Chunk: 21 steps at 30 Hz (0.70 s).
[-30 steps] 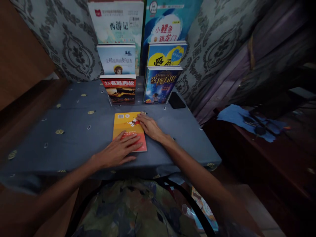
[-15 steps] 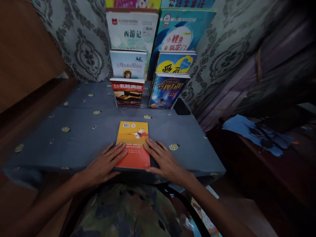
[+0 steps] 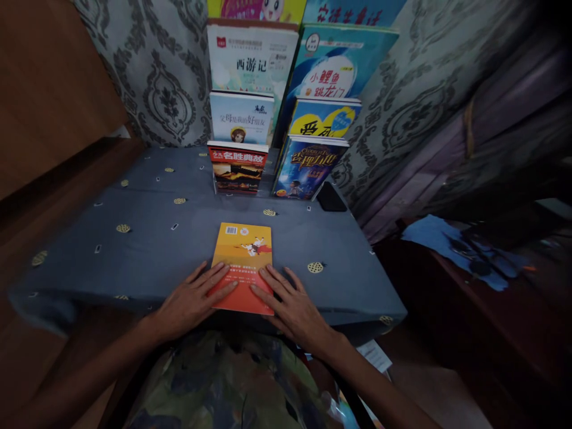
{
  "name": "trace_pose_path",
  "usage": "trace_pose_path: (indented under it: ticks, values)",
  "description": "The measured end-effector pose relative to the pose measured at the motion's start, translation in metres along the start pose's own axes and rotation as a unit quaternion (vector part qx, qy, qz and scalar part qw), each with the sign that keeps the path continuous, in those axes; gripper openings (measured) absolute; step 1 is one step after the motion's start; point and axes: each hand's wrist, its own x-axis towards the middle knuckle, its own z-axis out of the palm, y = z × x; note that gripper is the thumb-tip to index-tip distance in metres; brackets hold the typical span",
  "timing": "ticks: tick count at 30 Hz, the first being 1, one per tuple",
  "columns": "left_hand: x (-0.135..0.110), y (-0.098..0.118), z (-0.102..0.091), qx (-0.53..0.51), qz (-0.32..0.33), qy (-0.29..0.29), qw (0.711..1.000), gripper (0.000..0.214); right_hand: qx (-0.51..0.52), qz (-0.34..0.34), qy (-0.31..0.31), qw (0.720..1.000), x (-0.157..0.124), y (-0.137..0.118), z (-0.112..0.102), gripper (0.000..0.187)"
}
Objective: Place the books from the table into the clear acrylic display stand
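An orange-yellow book [image 3: 243, 256] lies flat near the front edge of the cloth-covered table, its barcode side up and its printing upside down to me. My left hand [image 3: 190, 301] rests on its left side, fingers stretched out over the cover. On the right side my right hand [image 3: 295, 301] lies the same way, its fingers spread and the tips on the cover. Both hands touch the book without gripping it. The lower corners of the book are partly covered by my hands.
Beyond the book, a rack holds several books in two columns, among them a red-topped book [image 3: 236, 170] and a blue book [image 3: 308, 170]. A black phone-like object [image 3: 331, 196] lies at their right. A patterned curtain [image 3: 167, 89] hangs behind; blue cloth [image 3: 440, 238] lies far right.
My right hand's fingers have come further over the book's cover, and my left fingers have shifted slightly. The whole view has moved a little; the book stays flat.
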Motion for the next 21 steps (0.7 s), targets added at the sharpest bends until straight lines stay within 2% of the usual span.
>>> trace_pose_path:
  ticks: [4, 7, 10, 17, 19, 21]
  values:
    - [-0.003, 0.005, 0.003, 0.011, 0.002, 0.024, 1.0, 0.058, 0.043, -0.027, 0.005, 0.999, 0.0, -0.005, -0.016, 0.081]
    - [-0.008, 0.014, 0.007, 0.004, 0.039, 0.101, 0.994, 0.05, 0.084, -0.057, 0.007, 0.995, 0.011, -0.011, -0.023, 0.073]
    - [-0.011, 0.023, 0.009, -0.011, 0.047, 0.167, 0.985, 0.042, 0.115, -0.063, -0.001, 0.991, 0.041, -0.011, -0.021, 0.065]
    - [-0.014, 0.022, 0.002, -0.08, -0.022, 0.14, 0.987, 0.053, 0.128, -0.016, -0.006, 0.992, 0.145, 0.026, 0.004, 0.057]
    - [-0.017, 0.02, 0.002, -0.098, -0.045, 0.145, 0.984, 0.055, 0.122, -0.017, -0.023, 0.992, 0.16, 0.029, 0.01, 0.055]
    - [-0.02, 0.02, 0.002, -0.126, -0.066, 0.15, 0.978, 0.057, 0.115, -0.035, -0.039, 0.992, 0.164, 0.025, 0.013, 0.053]
